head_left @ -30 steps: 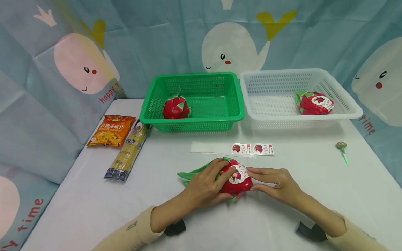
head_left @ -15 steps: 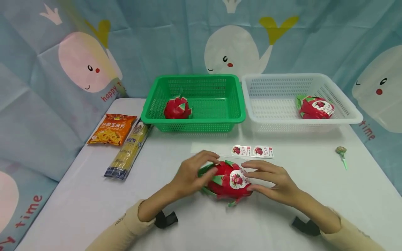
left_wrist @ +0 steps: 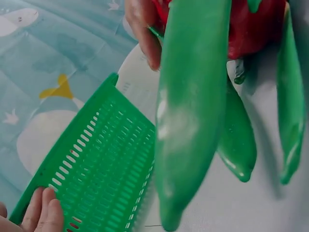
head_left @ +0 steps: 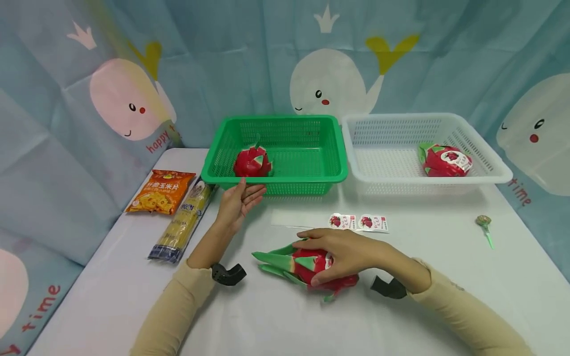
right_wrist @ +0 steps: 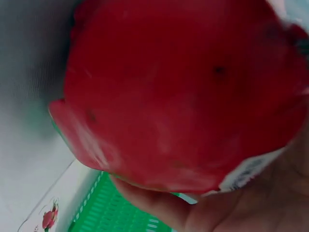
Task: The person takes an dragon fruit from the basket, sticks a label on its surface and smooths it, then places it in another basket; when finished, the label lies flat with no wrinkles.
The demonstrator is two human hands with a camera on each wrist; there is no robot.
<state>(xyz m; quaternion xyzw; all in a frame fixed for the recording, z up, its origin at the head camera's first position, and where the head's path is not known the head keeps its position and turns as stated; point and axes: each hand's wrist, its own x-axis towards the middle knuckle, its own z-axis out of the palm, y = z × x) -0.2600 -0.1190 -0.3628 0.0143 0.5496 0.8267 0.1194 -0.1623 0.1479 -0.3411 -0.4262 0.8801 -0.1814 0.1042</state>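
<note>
A red dragon fruit (head_left: 304, 273) with long green leaf scales lies on the white table in front of me. My right hand (head_left: 349, 251) grips it from above, fingers on its far side and thumb on the near side, partly covering a white label. In the right wrist view its red skin (right_wrist: 169, 96) fills most of the picture. My left hand (head_left: 236, 203) is at the near left of the green basket (head_left: 294, 181), fingers straight and palm turned inward, right at the basket's wall. Another dragon fruit (head_left: 252, 163) sits inside that basket.
A white basket (head_left: 427, 189) on the right holds a labelled dragon fruit (head_left: 447, 161). Two printed stickers (head_left: 358, 222) on a backing strip lie before the baskets. At left are an orange snack bag (head_left: 161, 192) and a noodle packet (head_left: 182, 227); a lollipop (head_left: 484, 225) lies far right.
My left hand has let go of the near dragon fruit and moved up and left to the green basket. My right hand has shifted left, from the fruit's right end to over its top.
</note>
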